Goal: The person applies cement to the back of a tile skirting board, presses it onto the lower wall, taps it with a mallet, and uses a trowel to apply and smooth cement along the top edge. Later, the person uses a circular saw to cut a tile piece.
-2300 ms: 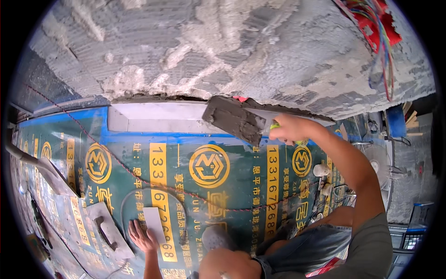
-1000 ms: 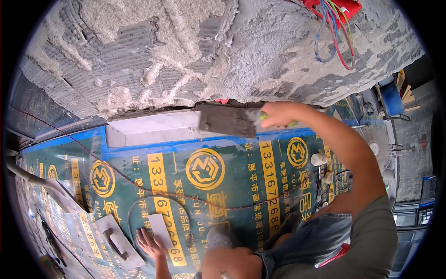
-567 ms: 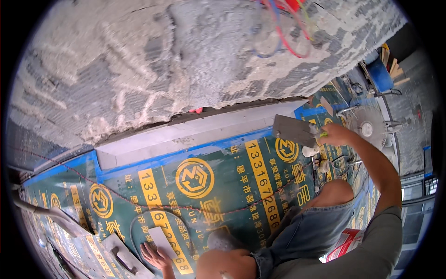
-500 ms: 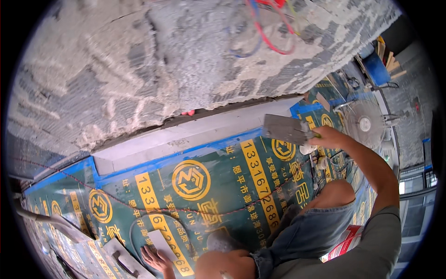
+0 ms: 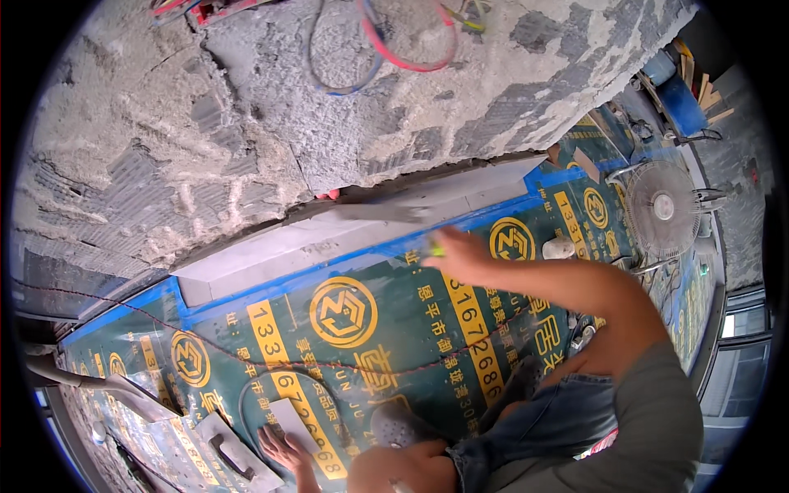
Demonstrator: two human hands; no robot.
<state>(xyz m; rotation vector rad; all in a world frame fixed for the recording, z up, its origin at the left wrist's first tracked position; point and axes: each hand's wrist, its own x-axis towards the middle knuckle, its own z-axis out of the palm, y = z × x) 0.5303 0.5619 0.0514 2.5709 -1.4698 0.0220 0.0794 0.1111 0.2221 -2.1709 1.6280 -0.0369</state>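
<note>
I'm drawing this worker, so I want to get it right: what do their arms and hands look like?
The bare, ungloved right hand is a little blurred. Its bare right forearm leads to a short, dark grey cloth sleeve. The bare left hand has no glove either, and its sleeve is out of view. No bracelet or watch shows.

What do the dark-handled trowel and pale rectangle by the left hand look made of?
Trowel: flat, dull grey blade suggests metal; its dark, smooth handle may be plastic. Pale rectangle: even, matte surface, straight edges; possibly tile or plastic.
</note>
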